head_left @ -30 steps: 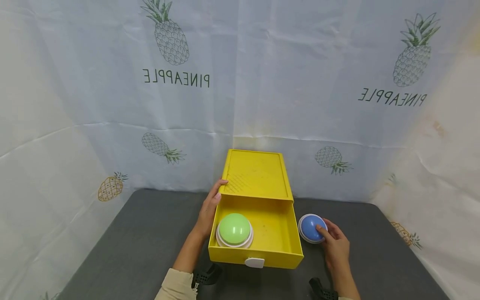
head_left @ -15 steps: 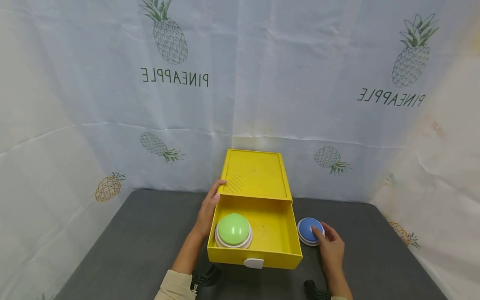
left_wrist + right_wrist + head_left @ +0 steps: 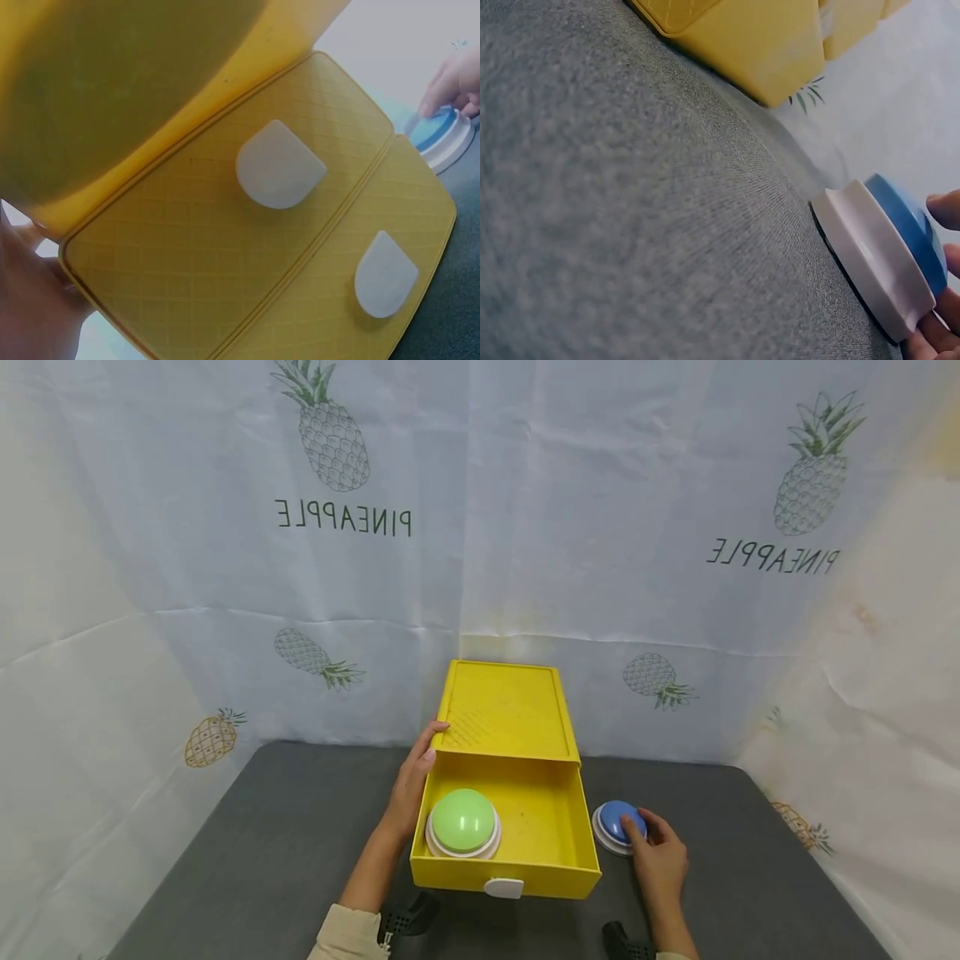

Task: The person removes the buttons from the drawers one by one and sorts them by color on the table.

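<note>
Gripping a blue button [image 3: 613, 831] on the gray table [image 3: 757, 868], the right hand [image 3: 661, 860] lies between a yellow box [image 3: 508, 706] and the table's right edge. The left hand [image 3: 408, 789], fingers extended, touches the box's left side; a green button [image 3: 462, 822] sits in its drawer's [image 3: 551, 881] near-left corner.

The word PINEAPPLE [image 3: 343, 518], printed mirror-reversed, twice on the pale hanging cloth [image 3: 517, 560]; once left, once right.
</note>
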`<state>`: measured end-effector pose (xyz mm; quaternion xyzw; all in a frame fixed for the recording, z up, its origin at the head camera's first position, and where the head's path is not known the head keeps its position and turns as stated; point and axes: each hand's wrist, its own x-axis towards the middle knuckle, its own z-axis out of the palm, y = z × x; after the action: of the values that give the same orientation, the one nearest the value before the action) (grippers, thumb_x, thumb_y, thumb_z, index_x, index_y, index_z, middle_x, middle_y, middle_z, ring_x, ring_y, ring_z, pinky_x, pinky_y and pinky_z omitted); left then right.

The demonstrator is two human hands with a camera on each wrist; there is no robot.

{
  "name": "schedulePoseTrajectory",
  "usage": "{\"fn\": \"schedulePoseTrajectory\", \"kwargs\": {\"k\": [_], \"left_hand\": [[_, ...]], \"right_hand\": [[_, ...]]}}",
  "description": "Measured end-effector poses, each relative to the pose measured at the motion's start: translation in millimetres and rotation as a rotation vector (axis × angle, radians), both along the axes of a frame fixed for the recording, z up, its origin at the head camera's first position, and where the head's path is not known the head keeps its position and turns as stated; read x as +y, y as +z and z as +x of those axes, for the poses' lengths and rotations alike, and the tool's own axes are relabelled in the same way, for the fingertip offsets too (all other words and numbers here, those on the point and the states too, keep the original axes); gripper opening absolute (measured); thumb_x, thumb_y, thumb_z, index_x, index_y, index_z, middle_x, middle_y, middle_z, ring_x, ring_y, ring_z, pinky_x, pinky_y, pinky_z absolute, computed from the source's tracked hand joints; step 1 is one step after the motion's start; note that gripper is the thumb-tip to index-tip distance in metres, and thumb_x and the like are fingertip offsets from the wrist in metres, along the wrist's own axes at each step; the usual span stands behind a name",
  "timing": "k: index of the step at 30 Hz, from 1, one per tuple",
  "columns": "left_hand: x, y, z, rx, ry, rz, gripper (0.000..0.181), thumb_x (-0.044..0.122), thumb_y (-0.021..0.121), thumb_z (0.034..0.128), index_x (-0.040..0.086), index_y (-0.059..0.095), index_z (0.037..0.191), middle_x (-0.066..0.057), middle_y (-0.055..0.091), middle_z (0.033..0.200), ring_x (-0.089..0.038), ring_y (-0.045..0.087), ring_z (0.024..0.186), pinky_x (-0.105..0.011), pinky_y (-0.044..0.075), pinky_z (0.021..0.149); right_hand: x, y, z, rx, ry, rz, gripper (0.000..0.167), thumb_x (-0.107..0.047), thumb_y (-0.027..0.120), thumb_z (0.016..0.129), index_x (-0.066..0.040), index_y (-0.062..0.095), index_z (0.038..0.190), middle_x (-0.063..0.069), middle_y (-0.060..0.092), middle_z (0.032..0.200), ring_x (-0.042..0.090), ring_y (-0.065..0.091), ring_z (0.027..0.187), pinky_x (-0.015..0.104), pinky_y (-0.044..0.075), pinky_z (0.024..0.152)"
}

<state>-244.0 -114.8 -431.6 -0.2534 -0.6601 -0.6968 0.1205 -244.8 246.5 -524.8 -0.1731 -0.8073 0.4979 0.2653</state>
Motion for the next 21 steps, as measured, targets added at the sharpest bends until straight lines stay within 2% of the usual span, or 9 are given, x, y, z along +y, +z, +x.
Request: {"fn": "schedulePoseTrajectory", "kwargs": {"k": [2, 7, 14, 17, 18, 19, 21], "left_hand": [[-0.2, -0.3, 0.0, 0.004, -0.005, 0.003, 0.045, 0.02, 0.025, 0.1098, 0.003, 0.033, 0.151, -0.018, 0.017, 0.168, -0.002, 0.045, 0.131, -0.013, 0.04, 0.105], [-0.6, 1.1, 0.6, -0.009, 0.003, -0.006, 0.045, 0.02, 0.025, 0.1096, 0.003, 0.033, 0.15, -0.018, 0.018, 0.168, -0.001, 0.046, 0.129, -0.014, 0.041, 0.105], [-2.0, 3.5, 1.2, -0.032, 0.041, -0.011, 0.046, 0.021, 0.026, 0.1091, 0.004, 0.035, 0.15, -0.017, 0.02, 0.168, -0.001, 0.047, 0.127, -0.014, 0.041, 0.103], [-1.8, 3.0, 0.9, -0.038, 0.042, -0.01, 0.046, 0.022, 0.026, 0.1092, 0.004, 0.035, 0.151, -0.016, 0.018, 0.168, 0.001, 0.044, 0.131, -0.012, 0.04, 0.105], [-1.6, 2.8, 0.9, -0.038, 0.039, -0.01, 0.046, 0.022, 0.026, 0.1093, 0.004, 0.034, 0.151, -0.016, 0.018, 0.169, 0.001, 0.044, 0.132, -0.012, 0.039, 0.105], [-1.2, 2.6, 1.0, -0.038, 0.036, -0.011, 0.046, 0.022, 0.026, 0.1093, 0.004, 0.034, 0.151, -0.016, 0.017, 0.169, 0.001, 0.043, 0.133, -0.011, 0.039, 0.105], [-0.3, 2.0, 1.1, -0.035, 0.027, -0.015, 0.046, 0.023, 0.026, 0.1095, 0.004, 0.034, 0.151, -0.016, 0.015, 0.169, 0.002, 0.04, 0.136, -0.01, 0.037, 0.107]], "right_hand": [[0, -0.4, 1.3, -0.006, 0.007, 0.005, 0.048, -0.029, 0.077, 0.091, 0.002, 0.068, 0.126, 0.027, 0.066, 0.131, 0.038, 0.063, 0.123, -0.009, 0.031, 0.079], [-2, -4.1, 5.8, -0.008, 0.005, 0.061, 0.049, -0.028, 0.081, 0.086, -0.003, 0.069, 0.126, 0.023, 0.066, 0.133, 0.036, 0.063, 0.123, -0.009, 0.028, 0.08], [-8, -4.9, 14.5, 0.019, 0.057, 0.092, 0.055, -0.022, 0.085, 0.082, 0.0, 0.066, 0.13, 0.026, 0.058, 0.142, 0.045, 0.056, 0.132, -0.011, 0.024, 0.085], [-9, -5.6, 16.8, 0.011, 0.049, 0.125, 0.056, -0.019, 0.086, 0.081, -0.001, 0.066, 0.131, 0.026, 0.057, 0.142, 0.045, 0.056, 0.131, -0.011, 0.023, 0.084], [-9, -5.7, 17.3, 0.008, 0.04, 0.139, 0.056, -0.019, 0.086, 0.08, -0.001, 0.067, 0.131, 0.026, 0.058, 0.142, 0.044, 0.057, 0.13, -0.01, 0.024, 0.084], [-10, -5.7, 17.6, 0.006, 0.034, 0.153, 0.056, -0.018, 0.086, 0.08, -0.001, 0.067, 0.13, 0.026, 0.058, 0.141, 0.045, 0.057, 0.129, -0.007, 0.031, 0.089], [-9, -5.5, 17.7, 0.002, 0.022, 0.176, 0.056, -0.017, 0.086, 0.08, -0.001, 0.067, 0.13, 0.027, 0.058, 0.141, 0.045, 0.059, 0.128, 0.008, 0.045, 0.097]]}}
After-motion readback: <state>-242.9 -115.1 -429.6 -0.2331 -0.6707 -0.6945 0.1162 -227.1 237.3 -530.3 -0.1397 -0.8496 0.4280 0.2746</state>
